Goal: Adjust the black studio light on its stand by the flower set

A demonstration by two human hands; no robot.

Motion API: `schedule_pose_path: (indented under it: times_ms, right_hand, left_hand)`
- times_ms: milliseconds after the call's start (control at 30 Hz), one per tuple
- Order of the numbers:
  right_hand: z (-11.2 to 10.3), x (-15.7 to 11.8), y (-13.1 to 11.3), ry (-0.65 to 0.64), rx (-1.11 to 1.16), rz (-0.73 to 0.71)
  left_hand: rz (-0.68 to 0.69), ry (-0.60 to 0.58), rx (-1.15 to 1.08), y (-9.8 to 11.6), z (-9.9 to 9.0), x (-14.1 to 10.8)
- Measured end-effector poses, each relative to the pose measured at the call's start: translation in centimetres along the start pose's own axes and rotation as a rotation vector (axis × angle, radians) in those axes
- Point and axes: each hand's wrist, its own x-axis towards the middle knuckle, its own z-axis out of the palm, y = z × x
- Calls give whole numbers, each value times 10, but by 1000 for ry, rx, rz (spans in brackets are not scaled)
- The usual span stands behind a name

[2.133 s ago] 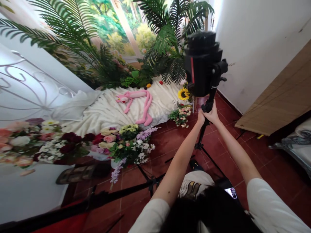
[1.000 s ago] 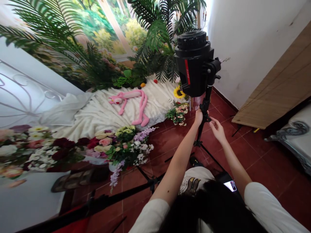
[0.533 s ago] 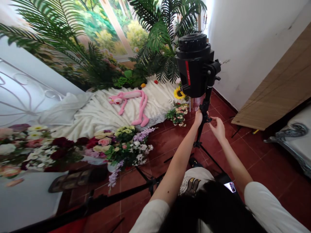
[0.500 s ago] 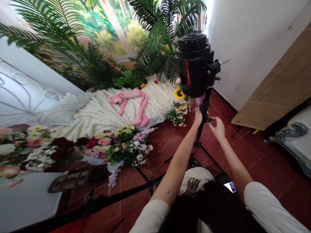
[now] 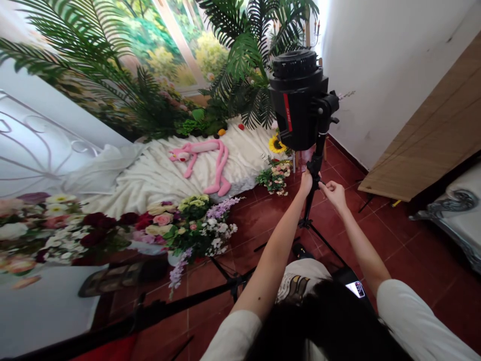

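Observation:
A black studio light (image 5: 296, 100) with a red stripe stands on top of a black light stand (image 5: 308, 203) in front of me. My left hand (image 5: 306, 183) is wrapped round the stand's pole just below the light. On the right side of the pole, my right hand (image 5: 333, 193) pinches at a small black locking knob (image 5: 320, 184); the fingers partly cover it. The stand's legs spread out lower down, near my feet.
A second black stand (image 5: 180, 307) crosses the lower left. Artificial flowers (image 5: 195, 220) and a white-draped platform (image 5: 150, 175) with a pink plush toy (image 5: 218, 170) lie to the left. Right are a wooden panel (image 5: 424, 130) and a silver-framed seat (image 5: 458, 205). A phone (image 5: 355, 289) shows near my lap.
The light has shifted slightly left. My right hand has moved a little left and its fingers have closed in at the knob. My left hand stays on the pole.

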Motion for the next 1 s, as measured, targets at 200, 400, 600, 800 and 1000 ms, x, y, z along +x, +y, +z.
schedule_pose_path:
  times_ms: [200,400,600,800,1000]
  right_hand:
    - [5,5,0,-94,310,134]
    - [12,3,7,-70,399,120]
    - [48,-22,8,95,444,144]
    - [98,-63,15,-253,447,229]
    - [151,-93,11,-474,492,254]
  left_hand:
    - [0,58,15,-2,0,-1]
    - [77,34,96,-4,-7,-17]
    - [-167,-48,242,-26,-70,-75]
    - [-551,97,403,-69,-182,-177]
    - [-573,557,420,-70,-285,-288]
